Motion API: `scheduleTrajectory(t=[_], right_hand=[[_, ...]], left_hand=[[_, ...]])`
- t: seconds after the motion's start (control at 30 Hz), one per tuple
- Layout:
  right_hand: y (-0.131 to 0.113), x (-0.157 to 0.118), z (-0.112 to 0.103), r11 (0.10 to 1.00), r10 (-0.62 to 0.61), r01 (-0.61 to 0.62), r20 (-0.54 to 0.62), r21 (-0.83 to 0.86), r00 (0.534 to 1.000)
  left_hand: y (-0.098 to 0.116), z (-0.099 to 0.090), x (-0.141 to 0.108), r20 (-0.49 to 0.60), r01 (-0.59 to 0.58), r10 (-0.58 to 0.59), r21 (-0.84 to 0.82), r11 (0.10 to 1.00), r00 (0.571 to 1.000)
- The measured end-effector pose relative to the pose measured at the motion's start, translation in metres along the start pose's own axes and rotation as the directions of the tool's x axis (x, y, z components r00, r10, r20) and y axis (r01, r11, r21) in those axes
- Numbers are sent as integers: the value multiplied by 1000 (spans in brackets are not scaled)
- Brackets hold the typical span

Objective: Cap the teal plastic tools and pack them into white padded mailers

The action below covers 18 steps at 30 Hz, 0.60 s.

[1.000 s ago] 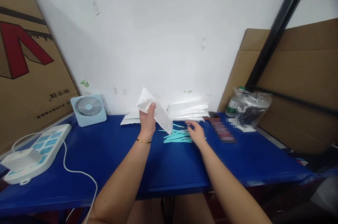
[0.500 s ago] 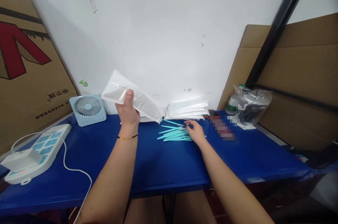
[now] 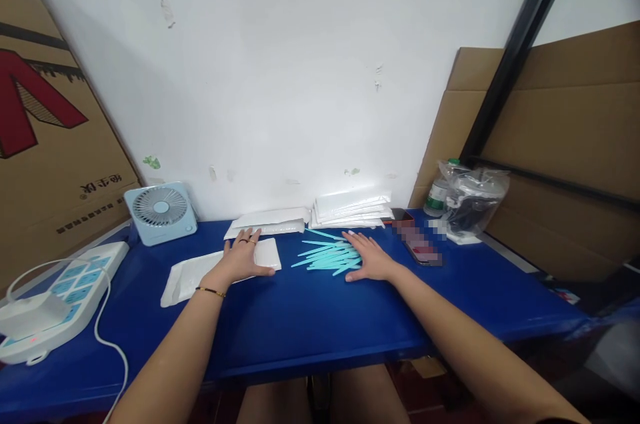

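My left hand (image 3: 243, 257) lies with fingers spread on a white plastic packet (image 3: 193, 275), which rests flat on the blue table and is partly covered by the hand and wrist. At the right edge of a loose heap of thin turquoise sticks (image 3: 325, 256) is my right hand (image 3: 369, 257), its fingers stretched out and touching the sticks. Behind the left hand, against the wall, lies another white packet (image 3: 280, 219). A stack of white packets (image 3: 350, 209) stands behind the sticks.
On the left are a light blue fan (image 3: 161, 212) and a white power strip (image 3: 70, 297) with a plugged-in charger and cable. To the right lie a phone (image 3: 420, 247), a bottle (image 3: 437, 197) and a clear plastic bag (image 3: 475, 201). Cardboard (image 3: 565, 144) borders the table (image 3: 320, 331).
My left hand has come down and laid the raised white packet on the table, with its fingers now spread. My right hand has flattened and opened beside the sticks.
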State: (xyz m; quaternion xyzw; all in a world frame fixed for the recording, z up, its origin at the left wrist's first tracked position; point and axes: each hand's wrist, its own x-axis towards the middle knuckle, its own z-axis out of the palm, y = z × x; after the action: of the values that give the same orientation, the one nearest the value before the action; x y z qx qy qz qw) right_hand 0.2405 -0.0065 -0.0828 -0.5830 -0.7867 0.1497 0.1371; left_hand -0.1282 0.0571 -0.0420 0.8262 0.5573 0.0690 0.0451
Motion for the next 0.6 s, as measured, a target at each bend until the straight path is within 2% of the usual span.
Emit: scheduleTrajectory(t=[0.07,0.13,0.2,0.3,0.37,0.5,0.6], right_hand=[[-14,19,3,1000,-12,12,17,-10,1000],[-27,34,5,998,-52,53,49,-18,997],[-37,40,6,990,-138,140,86,-13,987],[-46,31,9,957,-289,290,128,10,949],[-51,17,12,940,-340,340,140,22,930],[-62,-10,20,963,-270,267,114,46,956],[-67,-17,18,976,-202,188,130,111,971]], left_hand=[[17,3,4,-67,-173,168,-91,981,984],[39,5,10,-40,-341,341,-205,917,939],[57,10,18,-29,-405,412,-264,875,911],[71,23,26,-19,-397,408,-272,876,913],[73,31,27,-6,-412,425,-251,876,905],[77,33,21,-27,-463,468,-206,862,883],[81,29,20,-11,-415,424,-221,882,906]])
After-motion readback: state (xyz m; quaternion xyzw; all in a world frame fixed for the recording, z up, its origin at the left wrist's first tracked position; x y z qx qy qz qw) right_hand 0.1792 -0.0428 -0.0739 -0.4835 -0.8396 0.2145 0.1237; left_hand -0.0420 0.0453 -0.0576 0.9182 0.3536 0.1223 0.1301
